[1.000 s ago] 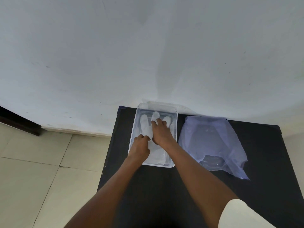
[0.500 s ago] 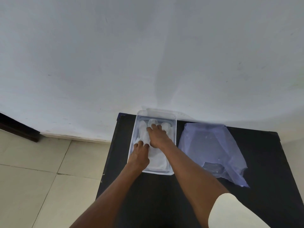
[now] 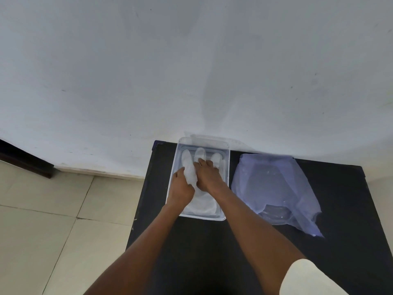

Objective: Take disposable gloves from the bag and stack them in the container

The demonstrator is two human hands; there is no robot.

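Translucent gloves (image 3: 189, 167) in clear rectangular container (image 3: 227, 165) | left hand (image 3: 180, 188) pinching glove | right hand (image 3: 207, 175) flat, pressing

Hidden and cut-off parts at the clear plastic container

The left hand (image 3: 180, 189) and right hand (image 3: 207, 177) cover the middle of the translucent white disposable gloves (image 3: 202, 206) in the clear rectangular plastic container (image 3: 172, 188), so how many lie stacked cannot be told. The crumpled pale-blue plastic bag (image 3: 274, 188) blurs whatever is inside it. The pale short sleeve (image 3: 308, 277) and both forearms run off the bottom edge; the black table (image 3: 340, 209) is cut off at the right and the bottom.
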